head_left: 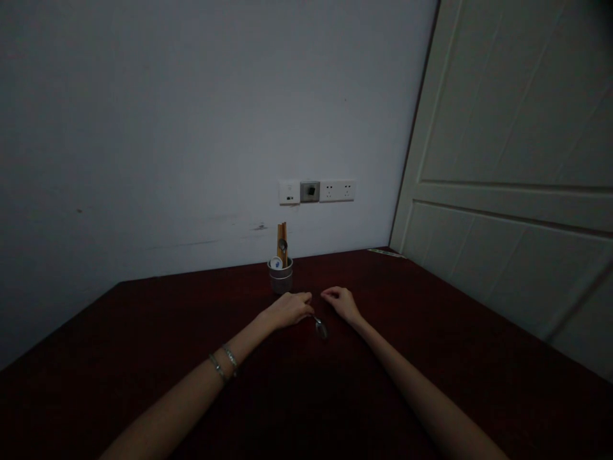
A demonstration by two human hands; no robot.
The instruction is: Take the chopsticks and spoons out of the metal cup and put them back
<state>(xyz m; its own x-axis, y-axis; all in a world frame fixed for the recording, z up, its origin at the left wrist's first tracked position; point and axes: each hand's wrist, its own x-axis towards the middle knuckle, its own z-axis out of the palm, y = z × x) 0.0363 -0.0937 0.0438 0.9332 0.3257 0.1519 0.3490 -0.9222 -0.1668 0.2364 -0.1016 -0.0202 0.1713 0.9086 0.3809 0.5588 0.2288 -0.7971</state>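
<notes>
A small metal spoon [320, 327] lay on the dark red table [431, 332], its rounded, shiny bowl turned toward the camera and its thin handle running up under the left hand [290, 308]. That hand was curled loosely over the handle end, fingers bent down; whether the handle was actually gripped could not be told in the dim light. Two thin metal bangles [224, 362] were worn on the left wrist. The right hand [341, 300] was rested just beside the spoon, fingers curled and empty, not touching it. Just behind both hands a short cylindrical metal holder [280, 277] was stood, with wooden chopsticks [282, 235] and another spoon upright in it. A smooth pale wall with sockets [317, 191] was seen behind.
</notes>
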